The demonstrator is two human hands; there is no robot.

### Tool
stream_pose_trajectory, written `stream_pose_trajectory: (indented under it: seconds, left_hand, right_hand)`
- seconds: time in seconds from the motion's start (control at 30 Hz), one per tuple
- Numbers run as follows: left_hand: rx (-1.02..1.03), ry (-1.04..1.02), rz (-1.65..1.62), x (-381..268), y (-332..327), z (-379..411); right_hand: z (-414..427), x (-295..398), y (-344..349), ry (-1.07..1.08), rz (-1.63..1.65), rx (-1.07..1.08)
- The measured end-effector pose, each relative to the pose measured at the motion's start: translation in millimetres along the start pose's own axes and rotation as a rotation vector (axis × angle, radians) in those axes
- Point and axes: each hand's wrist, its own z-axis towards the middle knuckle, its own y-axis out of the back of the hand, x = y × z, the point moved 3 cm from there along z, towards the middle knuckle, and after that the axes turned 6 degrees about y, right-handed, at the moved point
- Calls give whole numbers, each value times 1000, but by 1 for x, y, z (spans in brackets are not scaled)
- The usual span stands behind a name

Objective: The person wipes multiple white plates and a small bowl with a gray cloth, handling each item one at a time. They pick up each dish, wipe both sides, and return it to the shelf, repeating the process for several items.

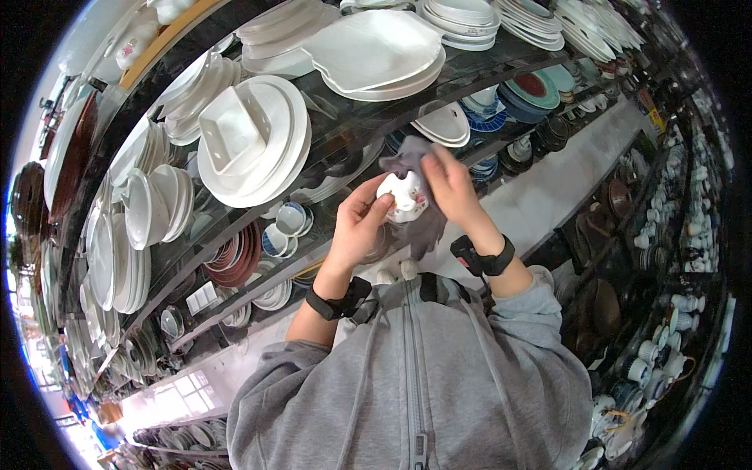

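In the head view, my left hand (359, 220) grips a small white ceramic piece (402, 191) with painted flowers, its thumb pressed on the near side. I cannot tell exactly what kind of ware it is. A grey cloth (424, 226) hangs behind and below the piece. My right hand (451, 187) holds this cloth against the piece's right side, and part of the cloth rises above it. Both hands are in front of my chest, beside the shelf edge. Some of the right hand's fingers are hidden behind the cloth.
Dark shelves (335, 126) run diagonally on the left, loaded with white plates (255, 141) and a large white platter (373, 50). Red-brown bowls (235, 255) sit on a lower level. Shelves of teapots and cups (652, 364) stand at right. A pale floor aisle (529, 200) lies between.
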Motion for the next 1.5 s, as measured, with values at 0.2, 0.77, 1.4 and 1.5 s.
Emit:
stream_pose_trajectory:
  seconds: [0.2, 0.77, 1.4, 1.5]
  left_hand:
    - [35, -106, -105, 9, 0, 6]
    - [11, -41, -13, 4, 0, 1]
    - [-45, -93, -163, 7, 12, 5]
    - [-86, -83, -188, 0, 9, 3]
  right_hand:
    - [8, 16, -5, 124, -235, 259]
    - [2, 14, -8, 98, -181, 122]
    - [-10, 28, 0, 356, -156, 229]
    - [-11, 17, 8, 371, -185, 130]
